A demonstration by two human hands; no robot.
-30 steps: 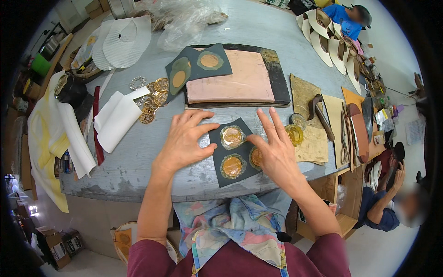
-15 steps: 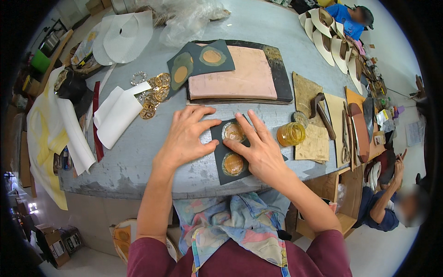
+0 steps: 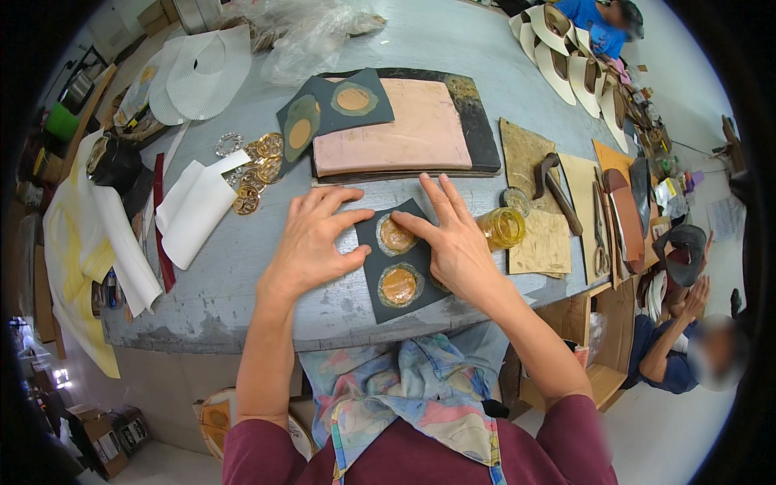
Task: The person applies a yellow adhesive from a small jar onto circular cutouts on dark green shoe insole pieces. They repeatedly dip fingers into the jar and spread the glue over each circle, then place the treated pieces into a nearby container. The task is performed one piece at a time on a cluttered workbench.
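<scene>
A dark green-grey sheet [image 3: 370, 257] lies on the table before me, with an upper amber round piece [image 3: 398, 237] and a lower amber round piece [image 3: 399, 286] on it. Both look shiny and have wet-looking rims. My left hand [image 3: 311, 242] is spread at the sheet's left side, holding nothing; its thumb and forefinger are by that edge. Over the right part of the sheet, my right hand [image 3: 465, 250] reaches one fingertip onto the upper round piece, its other fingers stretched out. That hand hides some of the sheet. A glass jar of yellow liquid [image 3: 503, 229] stands beside it.
Beyond my hands, a pink slab [image 3: 392, 133] sits on a black-edged board, two dark sheets with round pieces overlapping it. Gold rings [image 3: 260, 168] and rolled white material [image 3: 196, 214] lie left. A hammer [image 3: 556, 190] and scissors [image 3: 600, 242] lie right. Two other people are at the right.
My right hand has shifted slightly up and right over the sheet, uncovering more of the upper round piece. The whole view has moved a little; my left hand stays by the sheet's edge.
</scene>
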